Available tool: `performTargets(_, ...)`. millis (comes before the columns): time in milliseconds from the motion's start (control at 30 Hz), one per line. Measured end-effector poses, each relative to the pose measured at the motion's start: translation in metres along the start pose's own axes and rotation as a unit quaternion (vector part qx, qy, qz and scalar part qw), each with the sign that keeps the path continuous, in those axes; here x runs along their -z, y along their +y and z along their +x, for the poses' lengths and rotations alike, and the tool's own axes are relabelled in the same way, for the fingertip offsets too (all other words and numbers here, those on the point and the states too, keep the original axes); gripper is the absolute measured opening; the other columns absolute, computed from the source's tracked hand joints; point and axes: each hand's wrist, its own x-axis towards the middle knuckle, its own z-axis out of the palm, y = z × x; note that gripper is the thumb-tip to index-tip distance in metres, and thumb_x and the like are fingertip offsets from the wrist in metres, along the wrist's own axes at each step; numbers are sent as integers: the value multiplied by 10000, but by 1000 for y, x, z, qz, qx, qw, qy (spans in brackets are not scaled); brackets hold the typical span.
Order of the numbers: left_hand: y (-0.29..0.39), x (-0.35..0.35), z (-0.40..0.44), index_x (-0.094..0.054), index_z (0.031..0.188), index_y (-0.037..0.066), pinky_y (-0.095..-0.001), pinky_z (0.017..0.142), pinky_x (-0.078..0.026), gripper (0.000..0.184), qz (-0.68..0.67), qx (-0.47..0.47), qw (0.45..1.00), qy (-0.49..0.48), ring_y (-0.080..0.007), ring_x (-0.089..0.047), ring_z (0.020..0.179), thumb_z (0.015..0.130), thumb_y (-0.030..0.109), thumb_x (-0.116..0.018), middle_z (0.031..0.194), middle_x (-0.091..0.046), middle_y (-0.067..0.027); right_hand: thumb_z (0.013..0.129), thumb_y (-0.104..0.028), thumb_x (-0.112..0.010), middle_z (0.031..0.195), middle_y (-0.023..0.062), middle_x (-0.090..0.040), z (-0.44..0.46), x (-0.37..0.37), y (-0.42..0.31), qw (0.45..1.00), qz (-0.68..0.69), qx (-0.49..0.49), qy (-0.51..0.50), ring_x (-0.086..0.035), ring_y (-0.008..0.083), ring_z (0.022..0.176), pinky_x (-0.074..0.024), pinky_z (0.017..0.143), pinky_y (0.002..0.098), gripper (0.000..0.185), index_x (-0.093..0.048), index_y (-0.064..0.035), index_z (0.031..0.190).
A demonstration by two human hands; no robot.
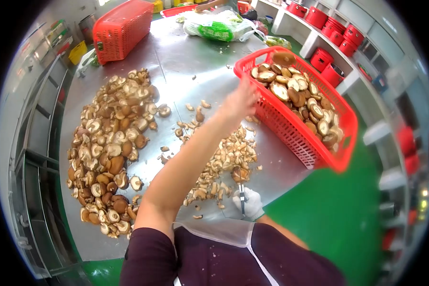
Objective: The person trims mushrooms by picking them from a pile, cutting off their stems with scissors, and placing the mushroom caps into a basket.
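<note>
My left hand (243,101), bare and smeared by motion, is at the near left rim of the red basket (291,131); I cannot make out its fingers. Sliced-stem mushrooms (295,90) fill much of this basket. Lower down, my right hand (250,204) wears a white glove and is closed on a slim metal cutting tool (242,196), pointing away from me. One brown mushroom (240,175) lies just beyond the tool's tip. Beside it spreads a heap of cut stems (224,159). A large pile of whole mushrooms (112,150) covers the table's left part.
The metal table (176,64) carries an upright red basket (124,33) at the back left and plastic bags with greens (217,29) at the back. Part of another person's arm (210,5) shows behind them. Shelves with red pots (321,59) stand on the right.
</note>
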Motion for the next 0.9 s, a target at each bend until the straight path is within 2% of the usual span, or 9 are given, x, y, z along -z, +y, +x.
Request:
performTargets(100, -78, 50, -47, -492, 1333, 59, -419, 950, -446, 496, 219, 44, 975, -11, -213, -565, 1142, 978, 406, -478, 1245, -600, -98, 771, -191, -709, 701, 93, -615, 3, -3, -4, 999, 26, -12, 42, -623, 256, 643, -499, 615, 356, 138, -628, -80, 786)
performTargets(233, -155, 99, -170, -527, 1276, 10, -317, 858, -504, 361, 215, 63, 972, 75, -158, -625, 996, 969, 199, -534, 1130, -654, -73, 807, -118, -691, 702, 33, -591, -2, -6, -2, 969, 215, -119, -24, -573, 141, 629, -479, 618, 290, 109, -611, -48, 832)
performTargets(300, -142, 105, -221, -573, 1223, -2, -269, 785, -524, 299, 171, 118, 967, 145, -135, -652, 867, 966, 145, -534, 1056, -681, -64, 827, -103, -680, 736, 19, -592, 3, -6, -4, 985, 173, -20, -6, -557, 116, 651, -473, 630, 270, 115, -612, -31, 884)
performTargets(367, -134, 136, -266, -622, 1155, 12, -278, 751, -533, 245, 322, 76, 917, 222, -140, -656, 841, 951, 122, -543, 1042, -686, -78, 830, -88, -676, 763, 13, -597, -5, -16, 27, 984, 176, -18, 1, -551, 103, 674, -472, 649, 253, 125, -617, -29, 923)
performTargets(467, -125, 198, -323, -661, 1083, 32, -307, 807, -523, 215, 494, 26, 766, 410, -198, -662, 910, 901, 63, -552, 1036, -691, -114, 830, -90, -678, 761, 19, -597, -2, -10, 21, 983, 177, -40, -37, -554, 103, 676, -470, 652, 252, 128, -618, -27, 924)
performTargets(500, -105, 205, -331, -659, 1092, 42, -387, 813, -515, 233, 512, 35, 734, 444, -301, -657, 895, 895, 119, -561, 1032, -675, -157, 835, -98, -675, 764, 21, -597, 0, -9, 18, 984, 169, -42, -45, -553, 106, 674, -469, 652, 253, 134, -618, -24, 930)
performTargets(567, -95, 236, -344, -647, 1113, 60, -400, 855, -492, 256, 547, 113, 675, 482, -319, -628, 993, 884, 147, -573, 1105, -644, -169, 830, -97, -677, 753, 29, -599, 6, -8, 14, 984, 169, -32, -48, -560, 115, 669, -473, 650, 261, 138, -620, -23, 931)
performTargets(800, -99, 256, -303, -591, 1181, 63, -430, 870, -474, 427, 619, 153, 689, 345, -388, -594, 1011, 788, 197, -687, 1093, -619, -214, 799, -94, -696, 734, 71, -622, 8, -8, 11, 993, 112, -3, -25, -597, 162, 661, -487, 648, 293, 151, -627, -24, 914)
performTargets(900, -112, 249, -283, -570, 1106, 42, -407, 857, -485, 434, 493, 166, 771, 368, -369, -610, 975, 745, 225, -728, 1040, -632, -231, 810, -125, -701, 743, 68, -627, 7, -11, 12, 994, 107, -7, -7, -603, 166, 666, -488, 649, 300, 160, -627, -26, 913)
